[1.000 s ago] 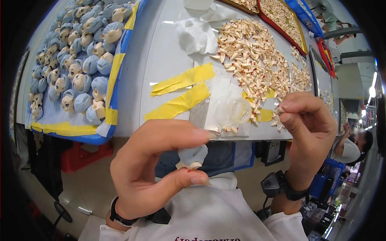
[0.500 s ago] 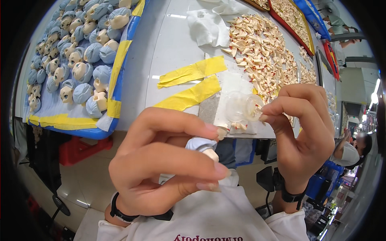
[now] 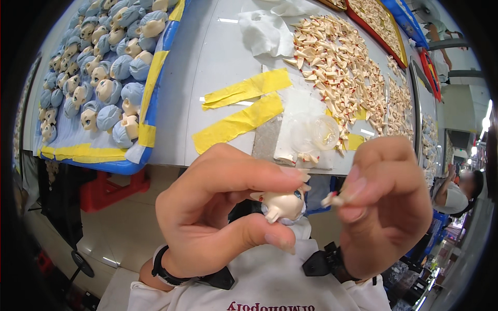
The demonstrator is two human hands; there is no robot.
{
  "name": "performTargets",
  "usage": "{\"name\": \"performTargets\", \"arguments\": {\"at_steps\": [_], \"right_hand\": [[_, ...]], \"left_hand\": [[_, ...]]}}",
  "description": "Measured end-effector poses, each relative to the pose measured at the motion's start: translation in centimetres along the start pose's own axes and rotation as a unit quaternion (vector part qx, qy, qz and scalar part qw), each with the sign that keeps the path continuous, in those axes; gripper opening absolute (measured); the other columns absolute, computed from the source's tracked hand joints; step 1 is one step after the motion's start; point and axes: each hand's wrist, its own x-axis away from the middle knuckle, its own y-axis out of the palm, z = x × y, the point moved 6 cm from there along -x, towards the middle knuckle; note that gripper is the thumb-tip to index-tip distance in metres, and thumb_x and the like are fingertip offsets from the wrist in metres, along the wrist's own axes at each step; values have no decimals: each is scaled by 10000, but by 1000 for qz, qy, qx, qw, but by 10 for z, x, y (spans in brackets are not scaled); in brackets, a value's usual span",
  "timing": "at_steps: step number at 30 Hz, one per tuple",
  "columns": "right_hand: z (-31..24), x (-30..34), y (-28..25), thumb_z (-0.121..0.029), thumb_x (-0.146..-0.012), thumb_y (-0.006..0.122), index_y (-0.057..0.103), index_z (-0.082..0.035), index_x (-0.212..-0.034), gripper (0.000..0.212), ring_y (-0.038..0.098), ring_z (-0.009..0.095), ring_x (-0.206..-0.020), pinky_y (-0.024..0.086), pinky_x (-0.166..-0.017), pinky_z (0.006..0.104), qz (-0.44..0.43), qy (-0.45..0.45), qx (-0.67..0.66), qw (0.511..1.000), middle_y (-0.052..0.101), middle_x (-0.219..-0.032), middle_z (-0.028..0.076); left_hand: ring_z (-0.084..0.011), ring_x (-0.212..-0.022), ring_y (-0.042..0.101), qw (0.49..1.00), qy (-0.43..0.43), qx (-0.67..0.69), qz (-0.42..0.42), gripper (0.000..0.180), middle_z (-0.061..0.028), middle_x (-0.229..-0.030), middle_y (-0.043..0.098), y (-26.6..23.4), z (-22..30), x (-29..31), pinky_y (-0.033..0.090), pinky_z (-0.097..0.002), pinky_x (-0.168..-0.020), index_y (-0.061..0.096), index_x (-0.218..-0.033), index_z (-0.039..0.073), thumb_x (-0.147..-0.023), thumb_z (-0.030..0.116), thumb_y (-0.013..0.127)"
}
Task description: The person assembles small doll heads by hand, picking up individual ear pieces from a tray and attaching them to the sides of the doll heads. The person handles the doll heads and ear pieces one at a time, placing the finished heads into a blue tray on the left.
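Note:
Between the fingers and thumb of my left hand [image 3: 207, 207] is a small doll head [image 3: 284, 205]. Its face side shows in part, with one blue eye, and a small pointed piece sticks out on its left. My right hand [image 3: 389, 199] pinches a small cream ear-shaped piece [image 3: 330, 199] with a red end. That piece is close to the right of the head, apart from it. Beyond my hands, at the table's near edge, stands a clear round dish [image 3: 322, 133].
A big heap of similar cream pieces [image 3: 337, 72] covers the table's right part. On the left, a blue tray [image 3: 150, 122] holds many blue-haired doll heads. Yellow tape strips [image 3: 244, 122] and white tissue [image 3: 264, 33] lie between. Another person [image 3: 459, 194] is at far right.
My right hand has come from the clear dish down toward the doll head, a small cream piece now visible in its pinch. My left hand has turned the head, showing its face.

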Motion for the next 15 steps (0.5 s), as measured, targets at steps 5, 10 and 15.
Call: {"name": "performTargets", "arguments": {"at_steps": [5, 10, 15], "right_hand": [[-5, 10, 11, -44, -680, 679, 553, -48, -770, 155, 424, 104, -651, 335, -579, 184, 9, -15, 27, 999, 463, -731, 67], [-18, 11, 12, 23, -550, 678, 576, -71, -744, 238, 429, 126, -559, 332, -508, 224, 13, -83, 193, 978, 472, -640, 45], [-17, 10, 11, 38, -533, 672, 591, -74, -749, 256, 462, 142, -572, 331, -505, 251, 0, -99, 193, 976, 515, -647, 52]], "left_hand": [[-157, -671, 566, 993, -75, 27, 88, 513, -107, -840, 547, 7, 0, 2, 490, -271, -637, 500, -930, 5, -655, 346, 768], [-141, -677, 562, 988, -105, 63, 88, 534, -102, -819, 548, 8, -4, 8, 485, -259, -642, 507, -906, -5, -625, 351, 789], [-143, -679, 561, 996, -62, 31, 62, 542, -96, -809, 548, 1, -8, 12, 483, -259, -651, 518, -913, -10, -592, 320, 803]]}}
